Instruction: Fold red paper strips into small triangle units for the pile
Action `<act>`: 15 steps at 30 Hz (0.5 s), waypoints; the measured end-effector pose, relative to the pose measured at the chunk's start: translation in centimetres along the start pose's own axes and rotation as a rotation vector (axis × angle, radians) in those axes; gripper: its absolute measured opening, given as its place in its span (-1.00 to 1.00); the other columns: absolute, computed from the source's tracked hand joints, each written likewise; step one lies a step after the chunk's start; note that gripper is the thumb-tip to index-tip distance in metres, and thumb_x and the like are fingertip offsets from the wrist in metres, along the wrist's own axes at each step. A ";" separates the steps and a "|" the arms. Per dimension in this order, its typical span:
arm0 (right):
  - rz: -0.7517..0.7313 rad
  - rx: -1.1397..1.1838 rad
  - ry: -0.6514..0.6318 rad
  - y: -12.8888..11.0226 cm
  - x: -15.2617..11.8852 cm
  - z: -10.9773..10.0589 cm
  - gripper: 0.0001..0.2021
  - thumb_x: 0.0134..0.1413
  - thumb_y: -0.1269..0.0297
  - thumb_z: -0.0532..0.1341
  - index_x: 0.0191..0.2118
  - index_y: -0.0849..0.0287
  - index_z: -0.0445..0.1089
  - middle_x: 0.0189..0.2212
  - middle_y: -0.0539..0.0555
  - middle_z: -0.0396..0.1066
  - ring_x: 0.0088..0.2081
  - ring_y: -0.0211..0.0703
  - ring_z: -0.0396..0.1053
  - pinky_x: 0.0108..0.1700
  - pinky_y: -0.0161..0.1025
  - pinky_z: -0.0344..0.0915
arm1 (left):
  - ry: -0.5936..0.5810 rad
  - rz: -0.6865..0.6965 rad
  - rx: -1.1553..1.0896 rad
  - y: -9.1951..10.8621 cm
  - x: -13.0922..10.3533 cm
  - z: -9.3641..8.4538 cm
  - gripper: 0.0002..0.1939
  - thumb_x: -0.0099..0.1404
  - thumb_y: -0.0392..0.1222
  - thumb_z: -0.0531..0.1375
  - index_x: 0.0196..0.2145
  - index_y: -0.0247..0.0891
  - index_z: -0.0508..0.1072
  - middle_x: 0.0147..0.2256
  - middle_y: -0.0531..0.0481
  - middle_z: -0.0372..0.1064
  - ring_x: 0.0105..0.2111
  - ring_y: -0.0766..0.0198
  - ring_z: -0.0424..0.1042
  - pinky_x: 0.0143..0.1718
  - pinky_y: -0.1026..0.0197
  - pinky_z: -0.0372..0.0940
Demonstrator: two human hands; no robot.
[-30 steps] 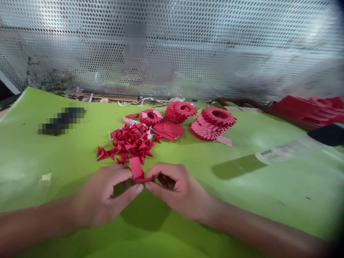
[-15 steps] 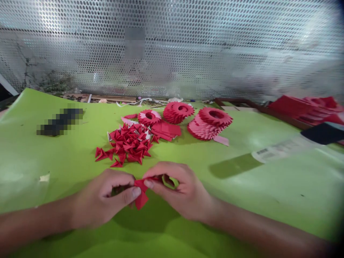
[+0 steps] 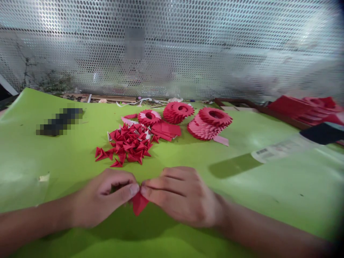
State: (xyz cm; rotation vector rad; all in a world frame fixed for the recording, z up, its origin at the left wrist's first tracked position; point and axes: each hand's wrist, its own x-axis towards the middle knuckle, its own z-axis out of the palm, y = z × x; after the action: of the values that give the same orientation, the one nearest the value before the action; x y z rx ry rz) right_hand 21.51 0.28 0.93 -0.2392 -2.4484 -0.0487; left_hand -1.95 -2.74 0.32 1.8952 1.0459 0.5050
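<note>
Between my two hands is a small piece of folded red paper (image 3: 140, 204), its pointed end hanging downward. My left hand (image 3: 107, 195) pinches its upper left side between thumb and fingers. From the other side my right hand (image 3: 182, 197) grips the upper right, thumb and fingertips pressed together and covering part of the paper. Just beyond my hands lies a heap of folded red paper triangles (image 3: 129, 143). Behind the heap is a stack of flat red paper slips (image 3: 166, 130).
Spiky paper rings stand at the back: a small pink-and-red ring (image 3: 149, 116), a red one (image 3: 178, 111) and a taller pink-and-red one (image 3: 209, 123). A clear bottle-like container (image 3: 279, 150) lies at right, near stacked red paper (image 3: 292, 109). A blurred dark object (image 3: 60, 122) lies left.
My right hand has turned over the paper, its fingers now closed together. The upper paper flap has folded down, and the paper sits slightly lower.
</note>
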 end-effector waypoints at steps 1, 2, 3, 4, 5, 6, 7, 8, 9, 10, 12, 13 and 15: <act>-0.003 0.006 0.000 0.0 -0.1 0.1 -0.86 0.29 0.50 0.22 -0.11 0.20 0.49 -0.26 0.08 0.65 -0.44 -0.26 0.49 -0.40 -0.27 0.40 | 0.011 0.006 0.017 0.0 0.0 0.1 -0.53 0.50 0.01 -0.05 -0.47 -0.27 0.39 -0.51 0.07 0.25 -0.49 0.31 0.26 -0.44 0.28 0.14; 0.007 0.032 -0.003 0.0 -0.2 0.3 -0.84 0.28 0.50 0.22 -0.09 0.19 0.48 -0.25 0.07 0.65 -0.43 -0.26 0.49 -0.39 -0.27 0.40 | 0.019 0.008 0.033 0.1 0.1 0.1 -0.53 0.51 0.00 -0.06 -0.47 -0.26 0.39 -0.52 0.07 0.25 -0.50 0.31 0.25 -0.44 0.28 0.14; 0.034 0.091 -0.001 0.0 -0.3 0.4 -0.83 0.27 0.48 0.22 -0.08 0.18 0.47 -0.26 0.06 0.64 -0.43 -0.25 0.49 -0.38 -0.26 0.40 | 0.018 0.003 0.045 0.1 0.1 0.2 -0.52 0.51 -0.01 -0.07 -0.47 -0.26 0.39 -0.53 0.07 0.25 -0.51 0.31 0.25 -0.45 0.28 0.13; 0.082 0.183 0.016 0.0 -0.3 0.5 -0.82 0.26 0.43 0.21 -0.06 0.16 0.46 -0.28 0.06 0.63 -0.42 -0.23 0.49 -0.37 -0.25 0.40 | 0.011 -0.003 0.049 0.1 0.1 0.2 -0.53 0.51 -0.01 -0.07 -0.46 -0.27 0.40 -0.53 0.07 0.26 -0.51 0.31 0.25 -0.46 0.28 0.13; 0.147 0.301 0.039 -0.1 -0.4 0.6 -0.81 0.25 0.36 0.19 -0.04 0.16 0.45 -0.31 0.06 0.62 -0.41 -0.22 0.49 -0.36 -0.25 0.40 | 0.005 -0.005 0.046 0.1 0.2 0.2 -0.53 0.50 -0.01 -0.07 -0.46 -0.27 0.41 -0.53 0.06 0.28 -0.52 0.31 0.25 -0.47 0.28 0.12; 0.231 0.426 0.063 -0.1 -0.4 0.7 -0.78 0.25 0.28 0.18 -0.04 0.16 0.44 -0.32 0.06 0.59 -0.40 -0.20 0.48 -0.36 -0.24 0.40 | 0.007 -0.004 0.043 0.1 0.2 0.3 -0.53 0.50 -0.01 -0.07 -0.46 -0.27 0.40 -0.53 0.06 0.28 -0.52 0.31 0.25 -0.47 0.28 0.12; 0.331 0.536 0.067 -0.2 -0.3 0.7 -0.76 0.27 0.22 0.15 -0.04 0.17 0.44 -0.34 0.06 0.57 -0.41 -0.21 0.45 -0.37 -0.25 0.38 | 0.014 0.001 0.043 0.1 0.2 0.3 -0.54 0.50 -0.01 -0.06 -0.46 -0.27 0.39 -0.53 0.06 0.28 -0.53 0.32 0.24 -0.48 0.28 0.12; 0.437 0.619 0.043 -0.3 -0.2 0.7 -0.74 0.30 0.17 0.12 -0.05 0.18 0.45 -0.35 0.06 0.54 -0.43 -0.23 0.41 -0.41 -0.28 0.35 | 0.022 0.008 0.046 0.1 0.3 0.4 -0.54 0.50 -0.02 -0.06 -0.46 -0.28 0.38 -0.53 0.07 0.27 -0.53 0.32 0.23 -0.49 0.29 0.11; 0.542 0.675 -0.011 -0.4 -0.1 0.6 -0.73 0.35 0.16 0.10 -0.09 0.19 0.46 -0.37 0.04 0.51 -0.46 -0.26 0.36 -0.45 -0.32 0.29 | 0.031 0.020 0.053 0.1 0.3 0.4 -0.55 0.49 -0.03 -0.06 -0.47 -0.28 0.37 -0.54 0.06 0.27 -0.54 0.33 0.22 -0.50 0.29 0.10; 0.642 0.716 -0.084 -0.5 0.1 0.6 -0.72 0.38 0.15 0.09 -0.14 0.20 0.47 -0.41 0.01 0.46 -0.50 -0.31 0.29 -0.50 -0.36 0.21 | 0.037 0.031 0.063 0.1 0.3 0.4 -0.55 0.49 -0.04 -0.06 -0.48 -0.28 0.36 -0.54 0.06 0.27 -0.55 0.33 0.21 -0.52 0.30 0.08; 0.799 0.778 -0.218 -0.7 0.4 0.7 -0.73 0.36 0.14 0.14 -0.26 0.21 0.46 -0.52 -0.06 0.32 -0.56 -0.36 0.14 -0.58 -0.40 0.04 | 0.043 0.053 0.089 0.1 0.4 0.5 -0.55 0.49 -0.06 -0.06 -0.50 -0.28 0.35 -0.56 0.06 0.26 -0.57 0.34 0.19 -0.55 0.30 0.04; 0.842 0.797 -0.254 -0.8 0.5 0.7 -0.75 0.33 0.15 0.19 -0.31 0.21 0.44 -0.56 -0.09 0.26 -0.58 -0.38 0.11 -0.59 -0.41 0.00 | 0.047 0.063 0.107 0.1 0.4 0.5 -0.55 0.48 -0.06 -0.06 -0.52 -0.28 0.34 -0.57 0.06 0.25 -0.58 0.35 0.18 -0.56 0.30 0.02; 0.876 0.820 -0.265 -1.0 0.7 0.9 -0.79 0.24 0.20 0.27 -0.36 0.21 0.41 -0.60 -0.12 0.20 -0.58 -0.39 0.09 -0.59 -0.43 -0.01 | 0.058 0.072 0.148 0.2 0.4 0.5 -0.54 0.48 -0.07 -0.05 -0.55 -0.27 0.31 -0.59 0.08 0.21 -0.60 0.36 0.15 -0.56 0.29 -0.01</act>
State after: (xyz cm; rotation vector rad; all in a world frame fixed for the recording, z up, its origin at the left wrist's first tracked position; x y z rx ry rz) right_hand 20.24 -0.47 0.64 -0.9343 -2.1749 1.3818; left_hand -1.28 -2.70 0.23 2.0650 1.0814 0.5399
